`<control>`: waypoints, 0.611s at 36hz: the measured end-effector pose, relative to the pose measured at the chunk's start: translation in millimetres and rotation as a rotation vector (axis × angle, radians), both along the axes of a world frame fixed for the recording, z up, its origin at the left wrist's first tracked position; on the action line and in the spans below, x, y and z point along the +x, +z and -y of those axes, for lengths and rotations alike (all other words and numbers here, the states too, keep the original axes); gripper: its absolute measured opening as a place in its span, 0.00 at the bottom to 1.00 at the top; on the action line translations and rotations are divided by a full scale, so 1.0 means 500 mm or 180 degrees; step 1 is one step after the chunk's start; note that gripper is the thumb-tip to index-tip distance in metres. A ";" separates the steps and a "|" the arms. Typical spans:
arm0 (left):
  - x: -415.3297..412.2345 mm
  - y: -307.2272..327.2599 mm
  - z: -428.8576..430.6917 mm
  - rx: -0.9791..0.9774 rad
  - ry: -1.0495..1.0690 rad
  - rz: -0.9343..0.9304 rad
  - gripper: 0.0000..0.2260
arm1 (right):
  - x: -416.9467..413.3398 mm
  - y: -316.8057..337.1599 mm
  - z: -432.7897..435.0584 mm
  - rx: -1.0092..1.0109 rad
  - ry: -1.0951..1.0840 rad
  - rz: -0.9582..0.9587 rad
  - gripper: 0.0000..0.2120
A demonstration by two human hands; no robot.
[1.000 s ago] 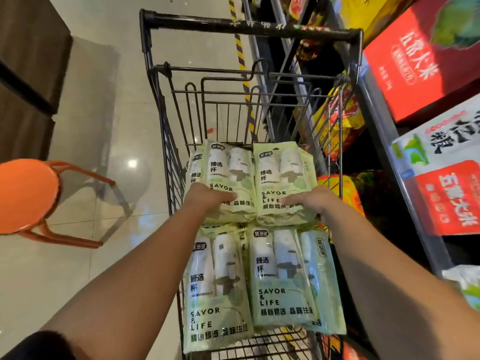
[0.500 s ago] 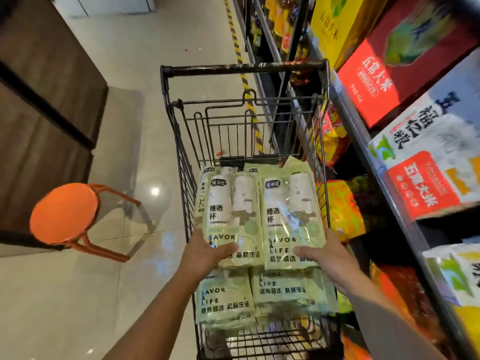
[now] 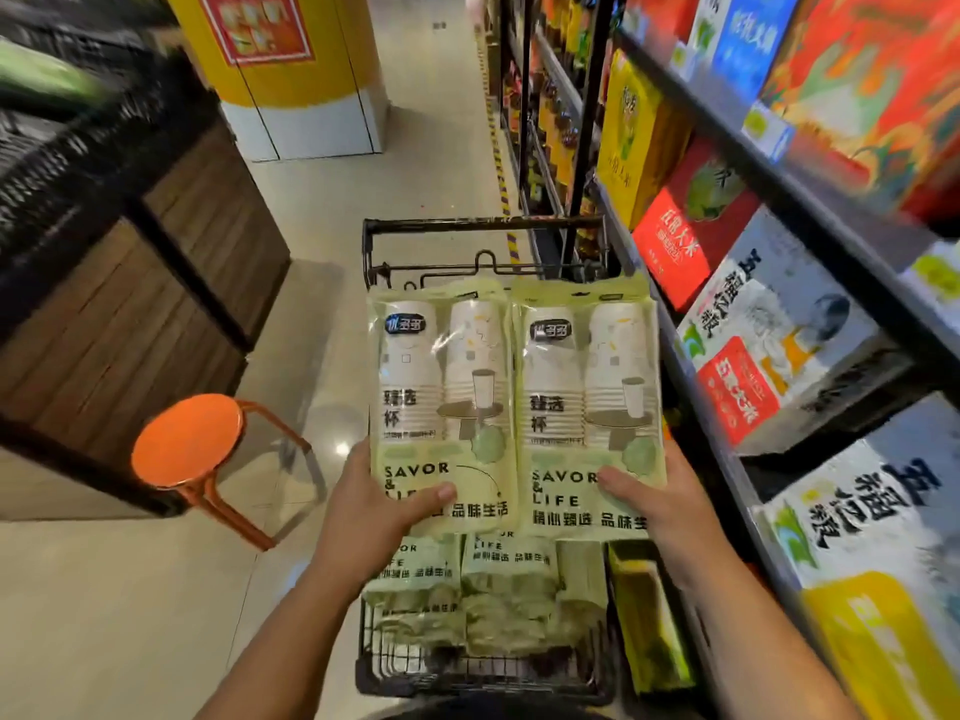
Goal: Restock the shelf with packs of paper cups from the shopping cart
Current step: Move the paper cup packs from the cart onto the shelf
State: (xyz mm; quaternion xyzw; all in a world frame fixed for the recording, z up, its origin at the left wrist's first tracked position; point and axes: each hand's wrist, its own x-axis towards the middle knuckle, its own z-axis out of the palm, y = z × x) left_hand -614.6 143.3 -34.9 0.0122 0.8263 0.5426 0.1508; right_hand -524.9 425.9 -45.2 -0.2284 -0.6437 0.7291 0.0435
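Note:
Two pale green packs of paper cups are held side by side above the black wire shopping cart (image 3: 483,227). My left hand (image 3: 374,511) grips the lower edge of the left pack (image 3: 439,387), thumb on its front. My right hand (image 3: 660,501) grips the lower edge of the right pack (image 3: 587,397) the same way. More green cup packs (image 3: 493,589) lie in the cart below them. The shelf (image 3: 691,387) runs along the right, filled with boxed goods.
An orange round stool (image 3: 187,441) stands on the tiled floor left of the cart. A dark wooden display stand (image 3: 130,283) fills the left side. A yellow pillar (image 3: 291,70) stands further down the aisle. Red and white boxes (image 3: 753,356) sit on the shelf.
Both hands have lifted the two top packs up out of the cart. The view has tilted up toward the aisle.

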 end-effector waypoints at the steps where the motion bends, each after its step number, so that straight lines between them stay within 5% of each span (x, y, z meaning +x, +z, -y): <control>1: 0.010 0.010 -0.003 0.0022 0.0006 -0.0056 0.36 | 0.011 0.007 -0.003 -0.0014 -0.0007 -0.0084 0.35; 7: 0.033 0.058 0.008 0.0331 -0.0024 -0.0225 0.40 | 0.055 0.048 -0.001 -0.0081 -0.0014 -0.0465 0.46; 16: 0.001 0.116 0.070 0.0745 -0.0415 -0.0436 0.39 | 0.075 0.088 0.071 0.0232 -0.0265 -0.0884 0.37; 22: -0.050 0.128 0.155 0.0846 -0.0730 -0.0302 0.42 | 0.064 0.113 0.177 0.0192 -0.0401 -0.0905 0.50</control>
